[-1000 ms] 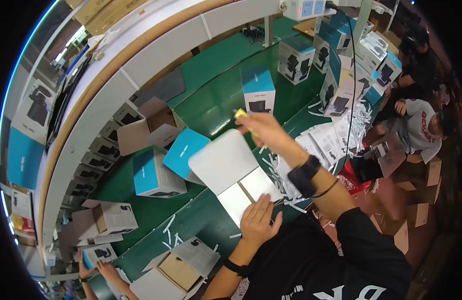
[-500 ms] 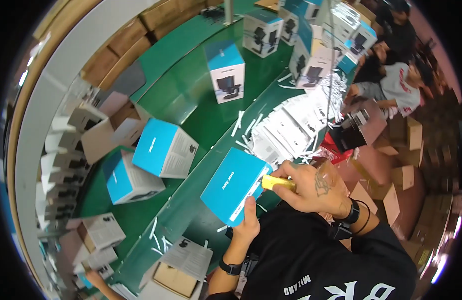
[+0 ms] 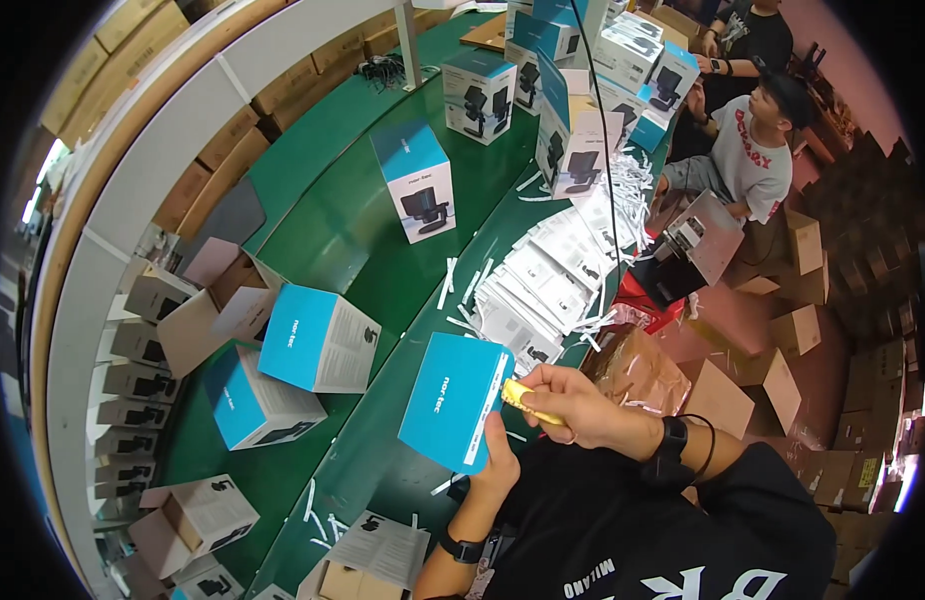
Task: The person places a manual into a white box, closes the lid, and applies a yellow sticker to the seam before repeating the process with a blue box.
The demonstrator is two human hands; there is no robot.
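Observation:
My left hand (image 3: 496, 462) grips a blue-topped product box (image 3: 438, 410) at its near right edge, thumb on the side. A white label strip (image 3: 489, 408) runs along that edge. Between the fingers and thumb of my right hand (image 3: 573, 403) is a small yellow sponge-like block (image 3: 536, 402); its exact kind is unclear. The block's tip is at or very near the box edge, just beyond the strip; I cannot tell whether they touch. The box's underside and most of my left fingers are hidden.
Printed leaflets (image 3: 538, 285) and white paper strips (image 3: 623, 190) cover the bench's right side. Finished-looking boxes (image 3: 415, 185) stand on the green conveyor. An open box (image 3: 368, 560) is near my left forearm. Seated co-workers (image 3: 748, 150) are at far right, beside cartons (image 3: 718, 400).
The view has shifted. The box has turned slightly more upright in my left hand. My right hand still holds the yellow block, now tilted differently at the box's edge.

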